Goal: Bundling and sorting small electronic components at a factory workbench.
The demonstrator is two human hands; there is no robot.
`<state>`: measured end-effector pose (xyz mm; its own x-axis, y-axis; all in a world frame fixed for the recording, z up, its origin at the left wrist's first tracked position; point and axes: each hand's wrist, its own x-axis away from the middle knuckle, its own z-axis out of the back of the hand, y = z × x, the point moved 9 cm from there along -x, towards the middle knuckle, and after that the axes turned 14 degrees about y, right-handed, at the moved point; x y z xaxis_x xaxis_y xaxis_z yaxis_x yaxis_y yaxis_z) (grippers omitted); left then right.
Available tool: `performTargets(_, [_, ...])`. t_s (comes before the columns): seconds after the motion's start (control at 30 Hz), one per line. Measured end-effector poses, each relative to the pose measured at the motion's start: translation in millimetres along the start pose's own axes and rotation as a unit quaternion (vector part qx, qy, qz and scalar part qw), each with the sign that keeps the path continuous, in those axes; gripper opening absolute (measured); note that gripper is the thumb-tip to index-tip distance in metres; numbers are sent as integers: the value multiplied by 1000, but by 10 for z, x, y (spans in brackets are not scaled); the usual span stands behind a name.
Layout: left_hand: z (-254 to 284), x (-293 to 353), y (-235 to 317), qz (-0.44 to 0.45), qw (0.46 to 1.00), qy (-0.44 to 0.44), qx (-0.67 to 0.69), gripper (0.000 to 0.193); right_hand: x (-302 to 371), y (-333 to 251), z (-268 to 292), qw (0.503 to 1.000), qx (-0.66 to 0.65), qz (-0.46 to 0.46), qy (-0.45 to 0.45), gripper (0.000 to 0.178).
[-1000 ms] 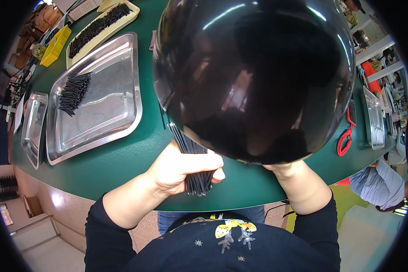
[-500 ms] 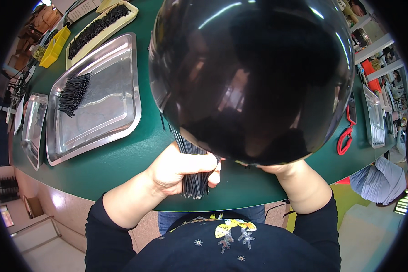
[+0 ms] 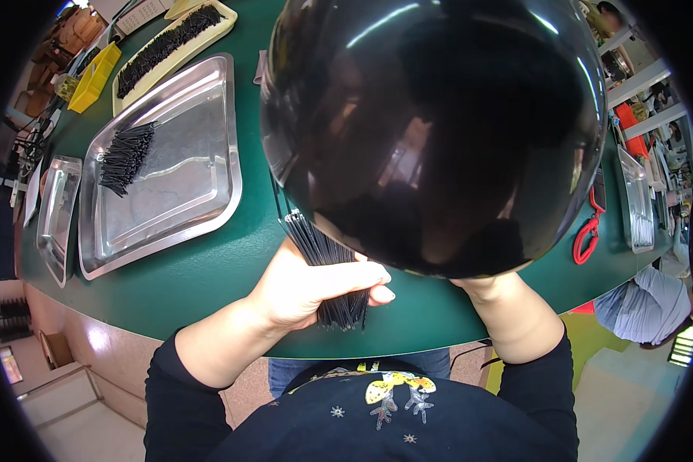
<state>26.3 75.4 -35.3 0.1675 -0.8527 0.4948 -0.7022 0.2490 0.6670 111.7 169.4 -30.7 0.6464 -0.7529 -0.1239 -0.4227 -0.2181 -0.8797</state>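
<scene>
My left hand (image 3: pixel 296 286) is closed around a bundle of thin black wires (image 3: pixel 316 240), thumb across the front. The bundle leans, its upper end to the left, where some silvery tips show. Its lower ends stick out below my fingers, above the green table (image 3: pixel 408 323). A large glossy black dome (image 3: pixel 439 138) fills the upper middle and hides what lies behind it. My right hand (image 3: pixel 481 285) reaches under the dome's lower edge; only its wrist side shows, and its fingers are hidden.
On the left, a metal tray (image 3: pixel 200 196) holds a pile of short black wires (image 3: pixel 125 158). Beyond it stand a cream tray (image 3: pixel 123 104) of black pieces and a yellow bin (image 3: pixel 94 77). A narrow metal tray (image 3: pixel 58 219) sits at far left. Red-handled scissors or pliers (image 3: pixel 586 239) and another metal tray (image 3: pixel 637 200) lie right.
My left hand has shifted slightly right, and the bundle tilts more, showing its upper tips. The dome has moved a little right in the view. My right hand has drawn further under it.
</scene>
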Motion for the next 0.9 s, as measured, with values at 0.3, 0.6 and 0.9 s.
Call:
performTargets(0.3, [-7, 3, 23, -12, 1000, -3, -14, 7, -41, -40, -70, 982, 168, 69, -47, 14])
performTargets(0.6, [-31, -1, 37, -17, 1000, -18, -4, 7, -46, -129, -401, 983, 148, 6, -110, 21])
performTargets(0.9, [-26, 9, 27, -11, 1000, -17, 3, 7, 88, 302, -173, 977, 103, -187, -12, 18])
